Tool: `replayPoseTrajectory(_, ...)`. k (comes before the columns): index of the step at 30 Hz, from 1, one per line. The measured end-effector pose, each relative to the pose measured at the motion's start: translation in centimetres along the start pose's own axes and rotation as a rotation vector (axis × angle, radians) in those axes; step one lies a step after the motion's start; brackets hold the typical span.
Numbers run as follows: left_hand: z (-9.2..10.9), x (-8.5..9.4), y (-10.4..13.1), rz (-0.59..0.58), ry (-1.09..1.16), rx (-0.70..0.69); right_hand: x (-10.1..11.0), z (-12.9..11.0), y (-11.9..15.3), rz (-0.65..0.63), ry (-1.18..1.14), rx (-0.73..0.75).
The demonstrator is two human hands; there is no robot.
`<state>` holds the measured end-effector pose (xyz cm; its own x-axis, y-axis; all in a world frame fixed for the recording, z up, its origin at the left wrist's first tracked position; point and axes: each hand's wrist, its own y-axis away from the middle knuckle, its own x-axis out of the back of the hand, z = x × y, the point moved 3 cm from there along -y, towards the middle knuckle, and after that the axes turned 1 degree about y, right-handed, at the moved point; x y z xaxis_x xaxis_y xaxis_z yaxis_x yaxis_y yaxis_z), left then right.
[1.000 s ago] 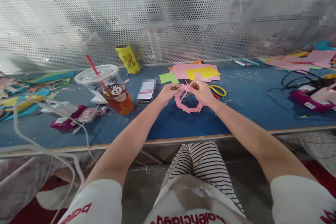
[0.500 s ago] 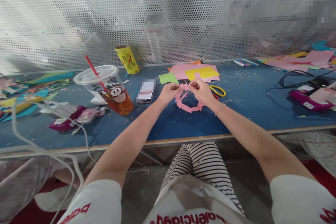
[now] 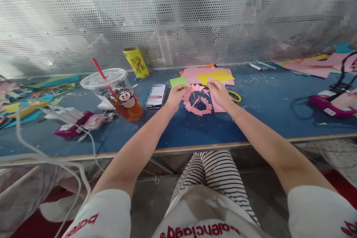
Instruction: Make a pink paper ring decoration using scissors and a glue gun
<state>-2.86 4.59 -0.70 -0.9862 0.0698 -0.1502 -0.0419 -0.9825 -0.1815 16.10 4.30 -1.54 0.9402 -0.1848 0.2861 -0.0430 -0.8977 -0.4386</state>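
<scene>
A ring-shaped pink paper strip [image 3: 198,110] with a jagged, fringed edge hangs or lies between my hands, above the blue table. My left hand [image 3: 177,96] pinches its upper left part. At the upper right, my right hand [image 3: 219,92] has its fingers pressed together by the strip's other end; the fingertips hide exactly what they grip. Beneath my right hand lies a flat pink sheet [image 3: 219,107]. Yellow-handled scissors [image 3: 234,96] show just right of that hand, partly covered by it.
Pink paper [image 3: 192,76], a yellow sheet [image 3: 227,77] and a green piece [image 3: 178,81] lie behind my hands. On the left stand a phone [image 3: 156,95], a drink cup [image 3: 126,100] and a yellow can [image 3: 136,63]. Perforated metal [image 3: 195,15] rises behind.
The pink ring has opened at the top and curled inward, its fringe showing more. My hands have moved apart slightly. The pink sheet under my right hand now shows; the black cable at right has shifted.
</scene>
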Motion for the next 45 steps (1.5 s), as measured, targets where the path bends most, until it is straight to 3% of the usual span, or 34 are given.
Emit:
replayPoseTrajectory(5, 0.0, 0.2, 0.0, 0.007, 0.017, 0.037, -0.9, 1.7, 0.4, -0.257, 0.199, -0.247)
replayPoseTrajectory(8, -0.1, 0.2, -0.2, 0.007, 0.017, 0.011, -1.6, 2.2, 0.7, -0.343, 0.282, -0.17)
replayPoseTrajectory(14, -1.2, 0.7, -0.9, 0.054, -0.048, 0.027, -2.2, 2.7, 0.6, -0.305, 0.417, -0.052)
replayPoseTrajectory(26, -1.4, 1.7, -1.7, 0.177, -0.314, -0.091, -1.3, 0.7, 0.3, -0.16, 0.144, 0.051)
replayPoseTrajectory(39, -1.2, 1.3, -1.1, 0.297, -0.156, -0.035, -1.9, 0.5, 0.6, -0.134, 0.01, 0.113)
replayPoseTrajectory(45, -0.8, 0.6, -0.6, 0.216, -0.198, -0.105, -2.4, -0.2, 0.8, -0.131, 0.064, 0.075)
